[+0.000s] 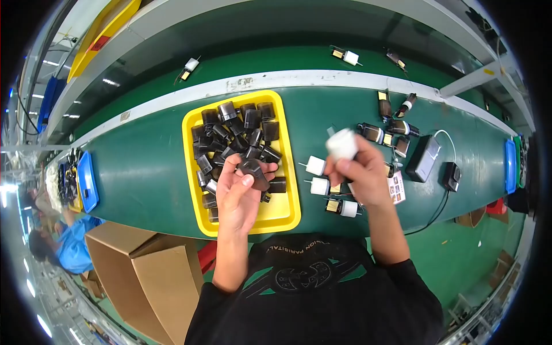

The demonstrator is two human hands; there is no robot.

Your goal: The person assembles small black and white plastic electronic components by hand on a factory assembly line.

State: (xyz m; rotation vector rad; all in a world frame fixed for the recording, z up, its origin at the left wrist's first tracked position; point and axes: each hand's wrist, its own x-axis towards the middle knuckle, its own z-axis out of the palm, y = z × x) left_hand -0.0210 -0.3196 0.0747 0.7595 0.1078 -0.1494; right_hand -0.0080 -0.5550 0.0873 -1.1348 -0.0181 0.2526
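Over the yellow tray, my left hand has its fingers closed around a dark, see-through plastic housing. My right hand grips a white cylindrical part, somewhat blurred, with a thin tip pointing up and away. It hovers over the green bench, right of the tray. Many similar dark housings lie heaped in the tray. Below the right hand lie more white-bodied parts, one with a dark section and a yellow label.
Farther right are several dark units with white rings, a black power bank and a cabled black adapter. A blue bin stands at far left. An open cardboard box sits below the front edge. A person in blue is beyond it.
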